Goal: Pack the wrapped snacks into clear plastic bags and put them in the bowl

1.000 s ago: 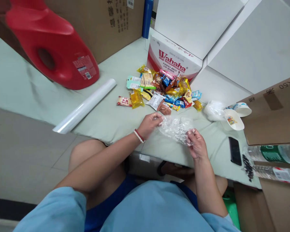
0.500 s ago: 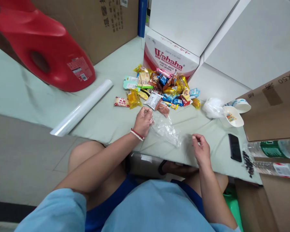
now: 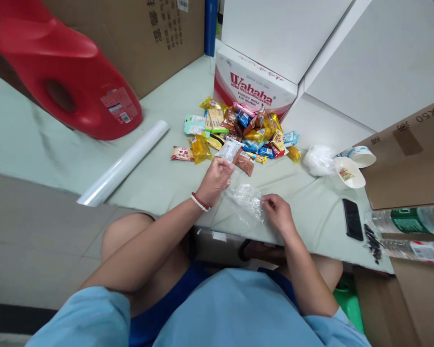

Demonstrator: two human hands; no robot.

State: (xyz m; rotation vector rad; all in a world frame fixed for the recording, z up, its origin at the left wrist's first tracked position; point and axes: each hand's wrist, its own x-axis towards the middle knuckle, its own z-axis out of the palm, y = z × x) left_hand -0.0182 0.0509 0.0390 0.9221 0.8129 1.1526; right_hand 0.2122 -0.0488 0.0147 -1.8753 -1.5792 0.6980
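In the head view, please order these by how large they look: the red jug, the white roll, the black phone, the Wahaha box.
1. red jug, though it is nearest the camera
2. Wahaha box
3. white roll
4. black phone

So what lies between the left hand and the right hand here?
In the head view, a crumpled clear plastic bag spans the gap, left hand pinching one edge and right hand touching the other.

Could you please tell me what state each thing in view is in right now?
Left hand: pinching the bag's top edge.
Right hand: gripping the bag's right side.
Clear bag: crumpled, held between both hands.
Snack pile: wrapped, heaped loose on the table.
Film roll: rolled up, lying flat.
Red jug: tilted.
Phone: screen dark, lying flat.
Water bottles: lying on their sides.
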